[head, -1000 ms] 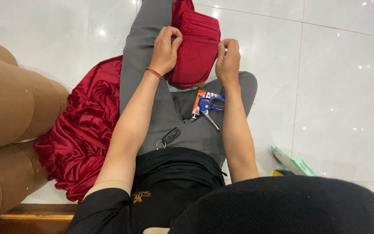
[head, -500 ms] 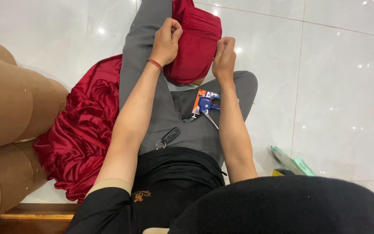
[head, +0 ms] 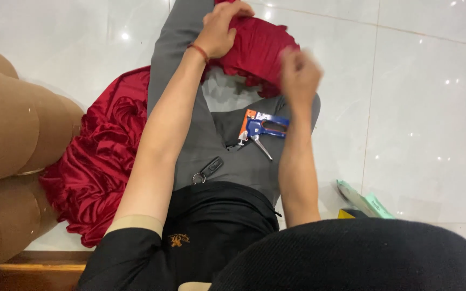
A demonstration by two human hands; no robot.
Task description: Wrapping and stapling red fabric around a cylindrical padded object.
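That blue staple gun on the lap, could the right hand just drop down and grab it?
Probably yes. The staple gun lies bare on the grey trouser leg, just below the right hand, with nothing over it. That hand looks blurred beside the red cloth.

The red cloth point(head: 254, 51) is a dark red, shiny fabric with many small pleats and a ruffled edge. The part near the top of the view is bunched into a thick roll. It lies across the grey trouser leg, close to the knee. Its lower edge hangs in little waves, and below it a bit of white floor shows. The left hand point(head: 219, 29) grips the roll at its upper left side, fingers closed over the folds. The right hand point(head: 297, 73) is at the right end of the roll; it is blurred, so the grip cannot be told. A bigger heap of the same cloth lies on the floor at the left of the leg.
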